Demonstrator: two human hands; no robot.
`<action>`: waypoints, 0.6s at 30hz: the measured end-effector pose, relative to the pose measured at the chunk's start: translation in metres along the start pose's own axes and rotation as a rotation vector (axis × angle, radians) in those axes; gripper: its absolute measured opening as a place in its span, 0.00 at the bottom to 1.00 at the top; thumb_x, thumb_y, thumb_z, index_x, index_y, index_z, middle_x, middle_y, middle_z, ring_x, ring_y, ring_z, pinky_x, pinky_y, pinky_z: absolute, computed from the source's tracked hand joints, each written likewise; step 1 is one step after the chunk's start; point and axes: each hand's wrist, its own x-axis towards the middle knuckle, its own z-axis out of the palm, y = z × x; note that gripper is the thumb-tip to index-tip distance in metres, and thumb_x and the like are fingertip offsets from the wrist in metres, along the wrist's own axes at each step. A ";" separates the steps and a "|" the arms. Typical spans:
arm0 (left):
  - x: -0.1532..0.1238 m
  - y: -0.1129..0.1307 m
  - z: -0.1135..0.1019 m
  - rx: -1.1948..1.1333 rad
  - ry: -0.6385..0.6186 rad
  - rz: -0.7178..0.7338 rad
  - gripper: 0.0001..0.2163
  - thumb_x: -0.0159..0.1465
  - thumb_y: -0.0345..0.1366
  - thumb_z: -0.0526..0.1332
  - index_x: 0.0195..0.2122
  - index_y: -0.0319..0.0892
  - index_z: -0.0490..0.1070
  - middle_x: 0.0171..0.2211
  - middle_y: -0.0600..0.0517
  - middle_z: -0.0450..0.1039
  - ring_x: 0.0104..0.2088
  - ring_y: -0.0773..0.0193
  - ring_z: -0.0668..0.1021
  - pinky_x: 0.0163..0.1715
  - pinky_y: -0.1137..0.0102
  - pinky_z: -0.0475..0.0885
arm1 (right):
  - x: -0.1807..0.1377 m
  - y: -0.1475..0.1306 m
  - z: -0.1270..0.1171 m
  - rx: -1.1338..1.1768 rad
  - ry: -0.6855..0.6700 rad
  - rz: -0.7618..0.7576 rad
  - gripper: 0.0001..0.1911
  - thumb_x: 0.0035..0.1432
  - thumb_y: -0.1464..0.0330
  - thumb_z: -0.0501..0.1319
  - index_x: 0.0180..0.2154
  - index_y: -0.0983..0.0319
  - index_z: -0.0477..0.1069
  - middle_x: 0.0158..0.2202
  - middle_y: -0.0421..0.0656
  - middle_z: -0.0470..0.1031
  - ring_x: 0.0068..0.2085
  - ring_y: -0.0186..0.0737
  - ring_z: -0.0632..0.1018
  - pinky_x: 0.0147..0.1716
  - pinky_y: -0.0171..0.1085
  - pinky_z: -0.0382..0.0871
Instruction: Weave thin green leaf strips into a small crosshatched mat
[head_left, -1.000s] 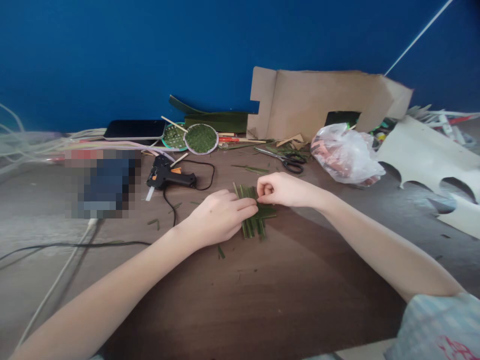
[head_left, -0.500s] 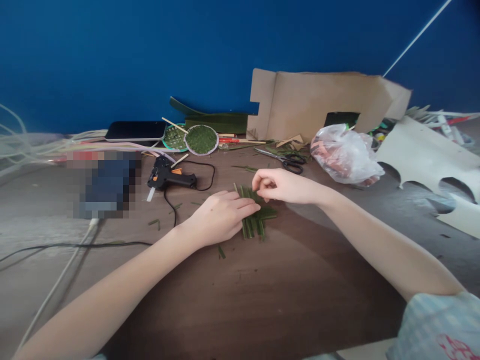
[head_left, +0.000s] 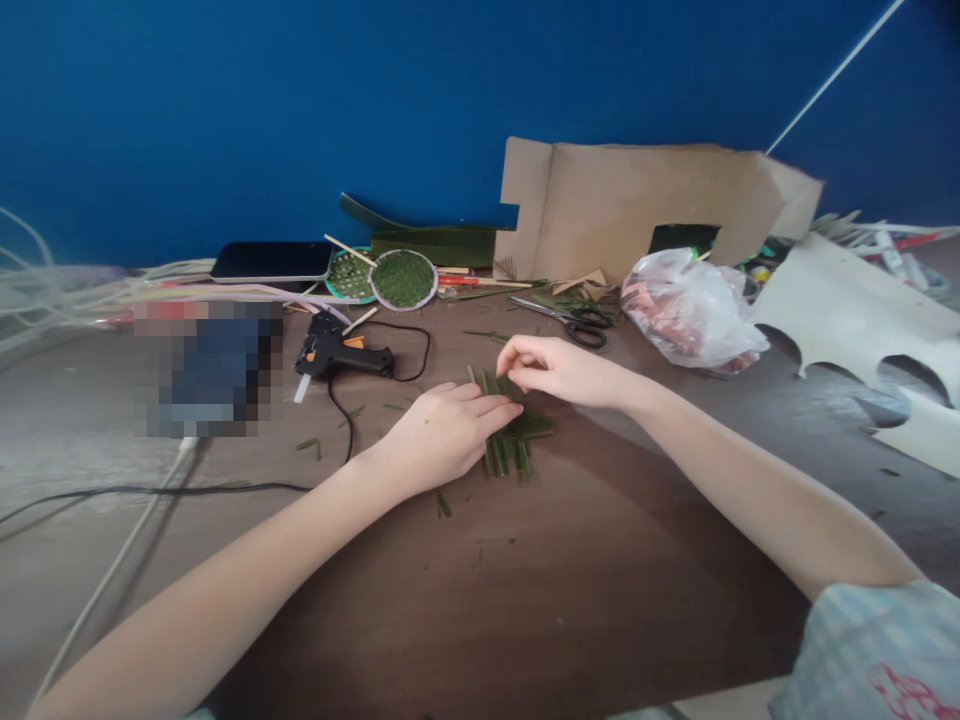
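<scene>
A small woven piece of green leaf strips [head_left: 510, 452] lies on the brown table, its loose strip ends pointing towards me and to the right. Across its left side my left hand [head_left: 446, 432] rests palm down, fingers laid flat over the strips and its thumb hidden. Over the far edge of the weave, my right hand [head_left: 544, 368] is closed, thumb and forefinger pinched at a leaf strip; the tips partly hide what is between them.
Black scissors [head_left: 581, 325] lie beyond my right hand, near a plastic bag [head_left: 690, 310] and a folded cardboard sheet [head_left: 622, 205]. To the left are a glue gun [head_left: 345, 355] with its cord, round green discs [head_left: 403, 280] and a blurred-out dark object [head_left: 217, 365]. Leaf scraps [head_left: 444, 503] are scattered about.
My right hand has shifted slightly left and its fingers have come down to the far edge of the weave. My left hand has hardly moved.
</scene>
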 end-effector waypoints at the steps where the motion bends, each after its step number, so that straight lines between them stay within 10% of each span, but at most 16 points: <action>1: 0.000 0.000 0.000 -0.006 -0.004 -0.002 0.16 0.60 0.26 0.51 0.49 0.40 0.66 0.45 0.49 0.73 0.37 0.62 0.73 0.35 0.68 0.67 | 0.000 0.001 -0.001 -0.034 0.021 0.010 0.07 0.52 0.71 0.52 0.36 0.61 0.64 0.25 0.37 0.68 0.28 0.32 0.70 0.29 0.33 0.60; 18: -0.001 -0.001 0.002 -0.004 0.002 0.002 0.20 0.60 0.26 0.52 0.53 0.43 0.65 0.48 0.52 0.71 0.36 0.62 0.71 0.38 0.67 0.67 | -0.004 -0.007 -0.014 -0.313 -0.162 0.153 0.10 0.52 0.62 0.55 0.24 0.61 0.66 0.22 0.36 0.66 0.23 0.30 0.63 0.24 0.33 0.53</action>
